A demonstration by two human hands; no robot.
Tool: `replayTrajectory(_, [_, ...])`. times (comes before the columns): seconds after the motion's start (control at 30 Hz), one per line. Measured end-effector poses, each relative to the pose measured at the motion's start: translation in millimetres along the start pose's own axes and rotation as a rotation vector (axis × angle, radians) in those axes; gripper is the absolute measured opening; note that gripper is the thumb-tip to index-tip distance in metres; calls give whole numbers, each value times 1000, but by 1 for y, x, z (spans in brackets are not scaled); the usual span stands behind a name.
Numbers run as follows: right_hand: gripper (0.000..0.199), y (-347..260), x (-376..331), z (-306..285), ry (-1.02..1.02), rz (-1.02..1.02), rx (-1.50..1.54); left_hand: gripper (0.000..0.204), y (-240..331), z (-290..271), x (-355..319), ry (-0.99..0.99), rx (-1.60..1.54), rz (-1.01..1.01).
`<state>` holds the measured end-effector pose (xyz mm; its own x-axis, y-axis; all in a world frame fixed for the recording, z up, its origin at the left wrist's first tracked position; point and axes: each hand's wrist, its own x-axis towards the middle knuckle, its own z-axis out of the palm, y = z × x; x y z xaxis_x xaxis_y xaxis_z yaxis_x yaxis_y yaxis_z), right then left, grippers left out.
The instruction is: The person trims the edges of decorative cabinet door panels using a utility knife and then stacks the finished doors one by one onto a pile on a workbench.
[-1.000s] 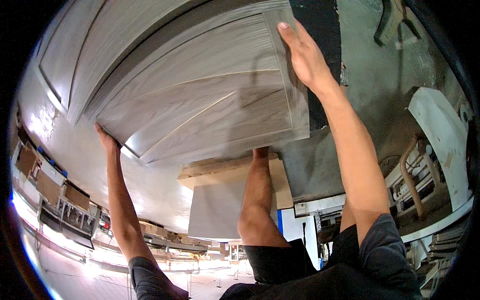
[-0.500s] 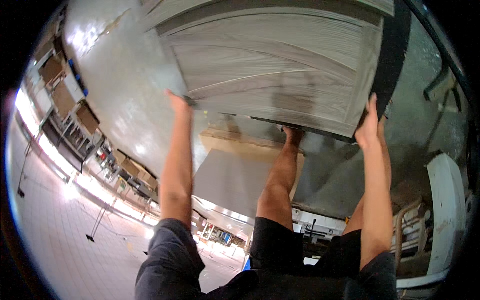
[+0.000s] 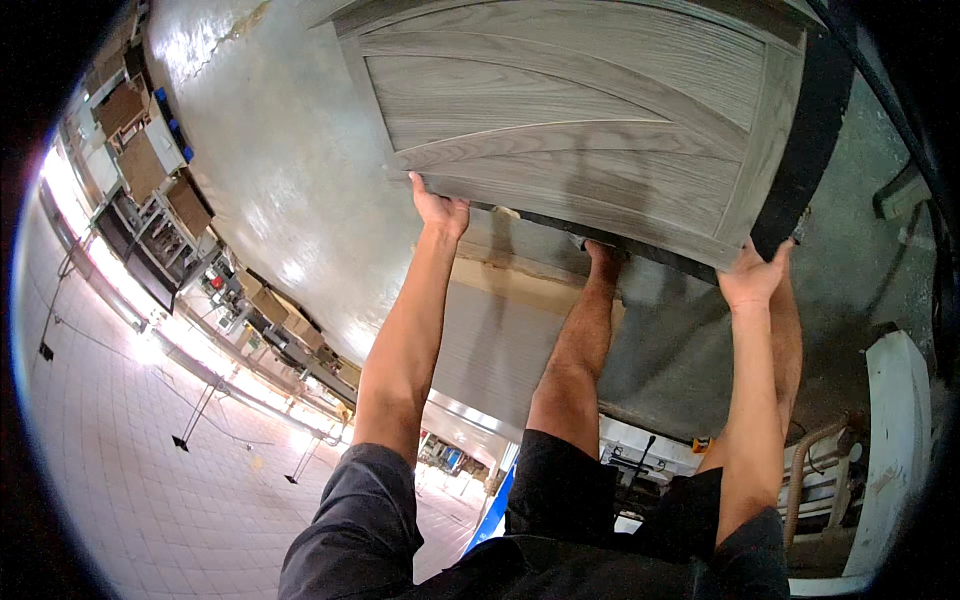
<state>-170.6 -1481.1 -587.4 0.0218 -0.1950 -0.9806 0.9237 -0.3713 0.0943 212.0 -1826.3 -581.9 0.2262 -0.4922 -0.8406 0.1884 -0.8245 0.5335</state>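
A large grey wood-grain panel [image 3: 560,95] with a raised frame and curved strips spans the top of the view. My left hand [image 3: 440,210] grips its near edge close to the left corner, thumb on top and the other fingers hidden below. At the near right corner, my right hand [image 3: 752,275] is closed round the edge, with its fingertips partly hidden. A flat black surface [image 3: 812,130] shows along the panel's right side, and a dark strip runs under the near edge.
Beside my legs on the floor lies a flat grey sheet [image 3: 485,340] with a tan border. Shelving with boxes [image 3: 145,165] lines the far left. A white curved part [image 3: 890,450] and a hose [image 3: 800,475] are at the lower right. A dark bar [image 3: 885,100] crosses the upper right.
The panel has shifted a little to the right. My left hand has moved right along the near edge, and my right hand has come down round the near right corner.
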Motion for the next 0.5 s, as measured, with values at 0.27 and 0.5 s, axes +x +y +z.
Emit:
replayTrajectory(0.27, [124, -18, 30, -33, -47, -56, -108, 79, -85, -51, -130, -178, 559, -46])
replayTrajectory(0.5, [86, -101, -37, -31, 64, -453, -1112, 55, -137, -135, -392, -96, 983, -180])
